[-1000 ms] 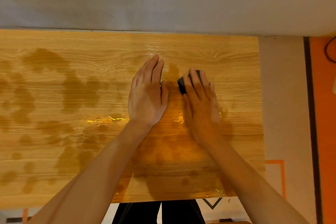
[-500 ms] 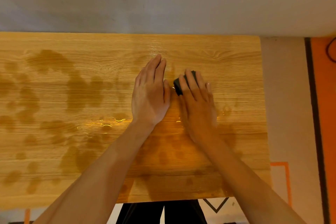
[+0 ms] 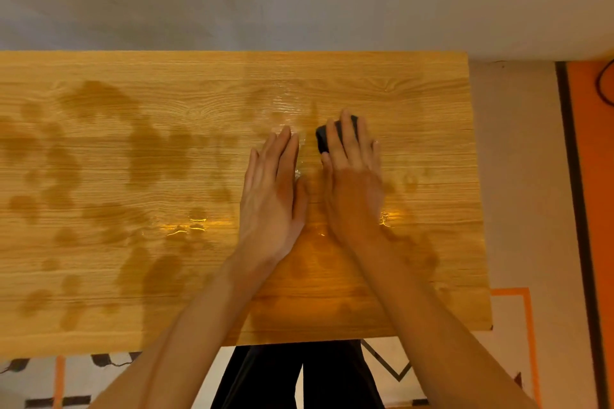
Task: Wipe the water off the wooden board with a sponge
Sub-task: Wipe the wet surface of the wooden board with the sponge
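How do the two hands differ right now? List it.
The left hand lies flat on the wooden board, holding nothing; the right hand presses the dark sponge under its fingers. The left sits slightly nearer the person. Both have straight fingers pointing away.

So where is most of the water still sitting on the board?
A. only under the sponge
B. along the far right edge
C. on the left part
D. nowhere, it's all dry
C: dark wet patches spread across the left part of the board, while the right hand presses the sponge near the right side and the left hand lies flat beside it.
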A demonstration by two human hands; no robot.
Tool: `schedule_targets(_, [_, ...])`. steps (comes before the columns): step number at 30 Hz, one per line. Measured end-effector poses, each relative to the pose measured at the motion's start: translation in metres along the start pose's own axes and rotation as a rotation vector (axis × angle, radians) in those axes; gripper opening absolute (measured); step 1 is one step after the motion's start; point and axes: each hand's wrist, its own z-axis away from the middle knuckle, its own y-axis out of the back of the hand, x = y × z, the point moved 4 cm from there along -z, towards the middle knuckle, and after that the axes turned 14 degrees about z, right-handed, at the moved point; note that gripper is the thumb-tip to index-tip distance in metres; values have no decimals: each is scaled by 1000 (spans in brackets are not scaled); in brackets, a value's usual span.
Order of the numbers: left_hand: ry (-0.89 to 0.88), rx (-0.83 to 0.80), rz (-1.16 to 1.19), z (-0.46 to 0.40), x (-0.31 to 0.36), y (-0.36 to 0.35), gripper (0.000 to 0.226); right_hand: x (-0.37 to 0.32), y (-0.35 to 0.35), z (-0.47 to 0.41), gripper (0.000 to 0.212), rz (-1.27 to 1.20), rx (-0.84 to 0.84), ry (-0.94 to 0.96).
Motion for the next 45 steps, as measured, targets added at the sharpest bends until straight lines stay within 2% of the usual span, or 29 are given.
schedule_targets(2, [5, 0, -7, 8, 0, -4, 53, 12, 1, 0, 53, -12, -9, 137])
schedule_targets(4, [1, -4, -38, 10, -1, -6, 53, 44, 5, -7, 54, 43, -15, 134])
schedule_targets(7, [-6, -3, -78, 8, -2, -6, 54, 93, 13, -26, 47, -108, -82, -122])
schedule_targets(9, [2, 2, -96, 7, -2, -7, 56, 87, 15, -40, 47, -145, -81, -212])
schedule_targets(12, [0, -8, -113, 10, -3, -9, 57, 44, 9, -40, 45, -109, -58, -43])
schedule_targets(15, [-8, -11, -126, 11, -3, -10, 57, 22, 7, 9, 47, -73, -38, 144])
schedule_targets(18, [-9, -10, -129, 11, -3, -10, 57, 25, 13, 69, 53, -58, -66, 200])
schedule_targets(21, [-7, -12, -138, 10, -2, -10, 56, 24, 11, 48, 50, -50, -71, 244])
schedule_targets(24, [-8, -16, -158, 9, -3, -11, 56, 11, 6, -21, 42, -108, -68, 121])
schedule_targets(26, [-16, -20, -166, 11, -3, -11, 56, 4, 3, -30, 43, -96, -94, 66])
schedule_targets(31, [-10, -20, -154, 11, -5, -11, 55, 8, 12, 74, 47, -66, -76, 150])
schedule_targets(33, [-3, -22, -157, 9, -5, -11, 56, 11, 11, 79, 56, -46, -76, 194])
schedule_targets(35, [-11, -23, -163, 8, -5, -11, 56, 16, 6, 45, 54, 3, -61, 189])
schedule_targets(37, [-21, -18, -170, 9, -5, -11, 56, 23, 5, -2, 44, -31, -40, 83])
schedule_targets(39, [-31, -11, -178, 10, -5, -12, 56, 30, 5, -31, 43, -76, -55, -30])
schedule_targets(41, [-31, -8, -182, 11, -5, -12, 56, 30, 6, -15, 45, -66, -18, -65])
schedule_targets(45, [-13, -2, -191, 10, -6, -12, 57, 32, 16, 87, 52, -68, -24, -50])
